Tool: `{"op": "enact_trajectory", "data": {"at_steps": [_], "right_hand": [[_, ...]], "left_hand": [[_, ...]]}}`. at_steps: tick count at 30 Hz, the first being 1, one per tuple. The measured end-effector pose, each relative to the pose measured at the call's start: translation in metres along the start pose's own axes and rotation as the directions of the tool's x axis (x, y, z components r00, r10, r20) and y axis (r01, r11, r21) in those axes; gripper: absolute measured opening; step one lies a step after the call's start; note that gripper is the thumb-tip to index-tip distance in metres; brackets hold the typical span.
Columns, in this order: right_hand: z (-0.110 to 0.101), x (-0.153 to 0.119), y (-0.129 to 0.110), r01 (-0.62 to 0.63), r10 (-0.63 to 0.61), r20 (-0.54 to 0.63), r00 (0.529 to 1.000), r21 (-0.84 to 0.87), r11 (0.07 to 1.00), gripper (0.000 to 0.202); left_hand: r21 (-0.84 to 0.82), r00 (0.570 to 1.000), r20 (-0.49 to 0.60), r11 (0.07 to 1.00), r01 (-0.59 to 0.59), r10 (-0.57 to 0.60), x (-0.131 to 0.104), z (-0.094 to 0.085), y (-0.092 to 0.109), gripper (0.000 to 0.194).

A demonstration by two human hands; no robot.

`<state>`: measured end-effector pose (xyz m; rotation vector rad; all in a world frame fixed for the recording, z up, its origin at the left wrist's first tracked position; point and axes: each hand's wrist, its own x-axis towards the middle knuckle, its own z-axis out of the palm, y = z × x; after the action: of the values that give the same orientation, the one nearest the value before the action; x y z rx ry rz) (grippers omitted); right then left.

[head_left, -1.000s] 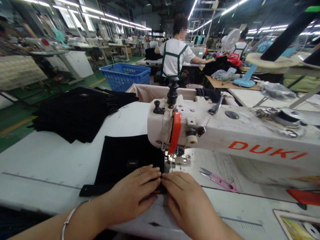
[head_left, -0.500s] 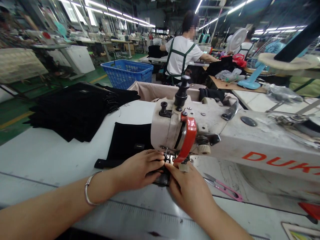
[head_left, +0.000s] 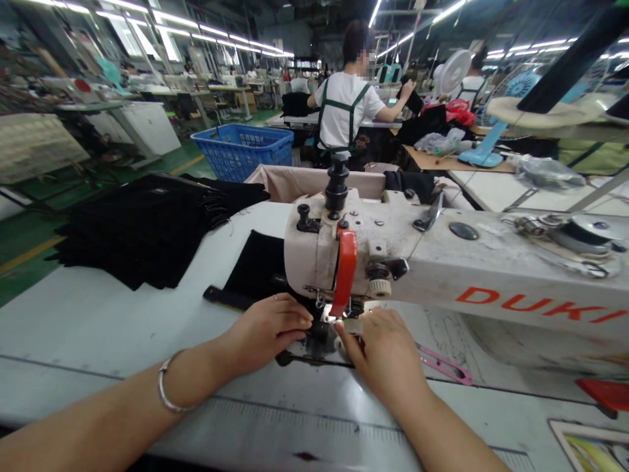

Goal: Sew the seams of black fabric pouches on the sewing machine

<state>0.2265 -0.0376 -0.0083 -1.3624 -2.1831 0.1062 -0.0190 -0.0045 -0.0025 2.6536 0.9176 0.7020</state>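
My left hand (head_left: 271, 329) pinches the near edge of a black fabric piece (head_left: 258, 265) just left of the needle area. The piece lies flat and turned on the table, a folded band along its near side and a small label on it; the machine head hides part of it. My right hand (head_left: 388, 347) is right of the presser foot, thumb stretched toward it and apart from the fingers, beside a small metal guide. No cloth shows in its grasp; some fingertips are hidden. The sewing machine (head_left: 422, 255) has a red guard (head_left: 345, 272) before the needle.
Pink thread snips (head_left: 447, 364) lie right of my right hand. A stack of black fabric pieces (head_left: 132, 226) rests at the table's left. Behind stand a beige cloth-lined bin (head_left: 314, 182) and a blue basket (head_left: 243, 152). A co-worker (head_left: 346, 108) sits beyond.
The black piece has turned, its label now nearer the machine head. My right hand has shifted right, away from my left hand. The co-worker's arm has risen with dark cloth.
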Motion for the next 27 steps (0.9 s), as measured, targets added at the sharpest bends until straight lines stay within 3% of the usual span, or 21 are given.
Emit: {"op": "enact_trajectory", "data": {"at_steps": [4, 9, 15, 22, 27], "right_hand": [[0.004, -0.003, -0.006, 0.101, -0.105, 0.018, 0.994, 0.160, 0.982, 0.007], [0.009, -0.006, -0.011, 0.116, -0.126, 0.025, 0.992, 0.238, 0.964, 0.017], [0.010, -0.005, -0.009, 0.031, -0.041, 0.033, 0.999, 0.275, 0.961, 0.018], [0.013, -0.007, -0.010, 0.098, -0.104, 0.002, 0.995, 0.309, 0.946, 0.016], [0.014, -0.007, -0.009, 0.117, -0.113, -0.031, 0.993, 0.272, 0.955, 0.018]], "left_hand": [[0.003, 0.994, -0.047, 0.995, 0.097, -0.096, 0.000, 0.012, 0.023, 0.016], [0.032, 0.974, -0.120, 0.980, 0.196, -0.190, -0.003, 0.020, 0.028, 0.023], [0.018, 0.984, -0.134, 0.992, 0.122, -0.118, 0.003, 0.020, 0.024, 0.014], [-0.014, 0.981, -0.182, 0.998, 0.062, -0.064, 0.002, 0.020, 0.022, 0.018], [-0.037, 0.986, -0.157, 0.998, 0.055, -0.060, 0.006, 0.019, 0.019, 0.017]]}}
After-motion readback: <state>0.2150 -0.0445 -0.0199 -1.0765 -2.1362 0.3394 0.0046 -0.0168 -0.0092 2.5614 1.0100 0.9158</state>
